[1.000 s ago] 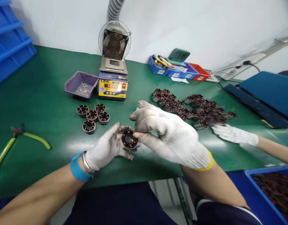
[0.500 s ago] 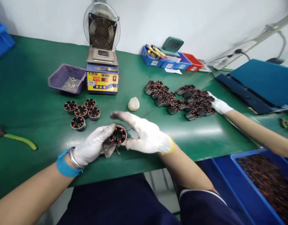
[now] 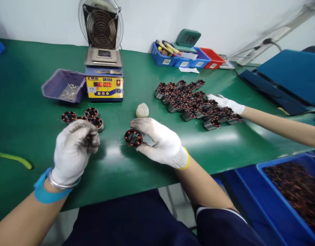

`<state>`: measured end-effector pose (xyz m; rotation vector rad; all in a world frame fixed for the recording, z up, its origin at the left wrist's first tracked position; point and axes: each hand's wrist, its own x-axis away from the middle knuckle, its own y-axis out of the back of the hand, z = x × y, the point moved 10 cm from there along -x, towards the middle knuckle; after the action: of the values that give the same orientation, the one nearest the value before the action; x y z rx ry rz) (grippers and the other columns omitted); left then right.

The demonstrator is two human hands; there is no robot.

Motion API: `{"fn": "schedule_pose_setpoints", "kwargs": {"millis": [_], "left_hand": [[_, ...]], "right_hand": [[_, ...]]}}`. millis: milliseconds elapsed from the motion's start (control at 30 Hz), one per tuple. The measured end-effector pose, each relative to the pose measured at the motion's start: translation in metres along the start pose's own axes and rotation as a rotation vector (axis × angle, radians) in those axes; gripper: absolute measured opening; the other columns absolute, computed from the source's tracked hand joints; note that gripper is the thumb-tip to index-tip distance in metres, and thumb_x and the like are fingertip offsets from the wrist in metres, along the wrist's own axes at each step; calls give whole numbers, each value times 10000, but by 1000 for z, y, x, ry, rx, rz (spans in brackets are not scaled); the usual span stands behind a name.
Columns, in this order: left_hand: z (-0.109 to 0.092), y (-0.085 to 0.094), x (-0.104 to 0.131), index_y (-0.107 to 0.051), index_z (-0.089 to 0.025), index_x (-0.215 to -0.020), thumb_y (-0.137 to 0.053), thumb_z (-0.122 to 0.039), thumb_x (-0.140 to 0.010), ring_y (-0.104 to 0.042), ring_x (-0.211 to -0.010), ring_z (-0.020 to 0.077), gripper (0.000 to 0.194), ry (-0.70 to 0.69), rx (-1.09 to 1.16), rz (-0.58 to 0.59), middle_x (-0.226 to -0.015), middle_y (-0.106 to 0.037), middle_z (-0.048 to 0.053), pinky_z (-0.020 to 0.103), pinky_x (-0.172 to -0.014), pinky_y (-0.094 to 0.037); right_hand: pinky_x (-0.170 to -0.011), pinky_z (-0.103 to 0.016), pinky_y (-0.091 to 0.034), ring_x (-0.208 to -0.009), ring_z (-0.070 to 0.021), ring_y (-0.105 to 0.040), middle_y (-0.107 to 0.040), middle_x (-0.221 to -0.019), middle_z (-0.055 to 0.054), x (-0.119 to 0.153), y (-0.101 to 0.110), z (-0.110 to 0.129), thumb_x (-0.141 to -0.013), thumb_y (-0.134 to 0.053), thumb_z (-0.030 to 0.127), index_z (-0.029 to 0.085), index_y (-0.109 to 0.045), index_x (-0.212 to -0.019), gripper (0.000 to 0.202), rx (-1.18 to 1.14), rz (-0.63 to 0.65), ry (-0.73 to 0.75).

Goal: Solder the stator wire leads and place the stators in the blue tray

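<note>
Between the thumb and fingers of my right hand, in a white glove, is a wound motor stator with copper coils and a dark ring. It is tipped so that its open face shows. My left hand, gloved and smudged dark at the fingertips, is closed with curled fingers. Whatever those fingers may hold is hidden. Just behind my left hand, a small group of stators stands on the green table, partly covered by the hand. A round whitish lump lies behind my right fingertips.
A CM 558 solder pot stands behind, beside a purple bin with metal scraps. Many stators cluster right of centre, where another person's gloved hand reaches in. Green-handled pliers lie left; a blue crate stands lower right.
My left hand has let go of the stator and moved left, its fingers curling. The stator now sits in my right hand alone. The other person's hand has shifted left along the cluster.
</note>
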<state>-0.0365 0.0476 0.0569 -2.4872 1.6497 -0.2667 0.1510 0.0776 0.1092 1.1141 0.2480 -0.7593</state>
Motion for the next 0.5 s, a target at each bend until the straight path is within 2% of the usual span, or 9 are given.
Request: {"fn": "schedule_pose_setpoints", "kwargs": {"millis": [33, 100, 167, 233, 333, 400, 500], "left_hand": [[-5, 2, 1, -664, -222, -816, -724, -344, -744, -572, -511, 123, 154, -80, -42, -43, -671, -650, -17, 196, -418, -418], [-5, -8, 5, -689, -211, -886, -752, -292, -733, -624, -633, 131, 184, -147, -219, -2, -825, -703, 10, 209, -534, -485], [1, -24, 11, -688, -193, -800, -750, -267, -743, -592, -630, 128, 111, -139, -388, 130, -756, -675, 7, 214, -569, -475], [2, -33, 18, -638, -191, -656, -705, -263, -766, -537, -568, 122, 148, -137, -459, 241, -618, -601, -9, 224, -540, -444], [-10, -24, 20, -576, -205, -617, -645, -251, -757, -480, -491, 110, 163, -189, -422, 186, -569, -555, -28, 228, -458, -391], [-10, -23, 17, -598, -203, -681, -656, -259, -726, -506, -503, 114, 93, -172, -455, 150, -616, -590, -25, 229, -458, -410], [8, -37, 17, -593, -198, -676, -660, -320, -724, -514, -507, 119, 147, -36, -554, 242, -594, -577, -28, 232, -470, -429]], "right_hand": [[-1047, -385, -562, -1243, -227, -639, -659, -1329, -84, 0, -1, 1, -844, -622, 170, 258, -499, -1406, 583, 8, -1, 8], [-1036, -365, -565, -1244, -219, -637, -657, -1334, -85, 1, -5, 3, -858, -609, 174, 258, -496, -1401, 562, 37, 14, 10], [-1032, -356, -564, -1241, -224, -638, -654, -1340, -93, 2, -8, 2, -869, -601, 180, 245, -507, -1393, 536, 72, 28, 1], [-1026, -357, -566, -1226, -231, -645, -656, -1331, -98, 2, -7, 1, -870, -599, 185, 228, -519, -1381, 519, 100, 16, -1], [-1015, -355, -570, -1206, -229, -648, -661, -1297, -105, 2, 1, 5, -862, -611, 197, 208, -522, -1369, 515, 121, -58, 45], [-1014, -354, -567, -1206, -225, -642, -660, -1285, -105, 2, 3, 7, -862, -611, 200, 207, -516, -1368, 514, 123, -93, 61], [-994, -350, -574, -1184, -224, -649, -668, -1264, -99, 2, -1, 8, -850, -601, 169, 214, -522, -1343, 501, 130, -106, 41]]}}
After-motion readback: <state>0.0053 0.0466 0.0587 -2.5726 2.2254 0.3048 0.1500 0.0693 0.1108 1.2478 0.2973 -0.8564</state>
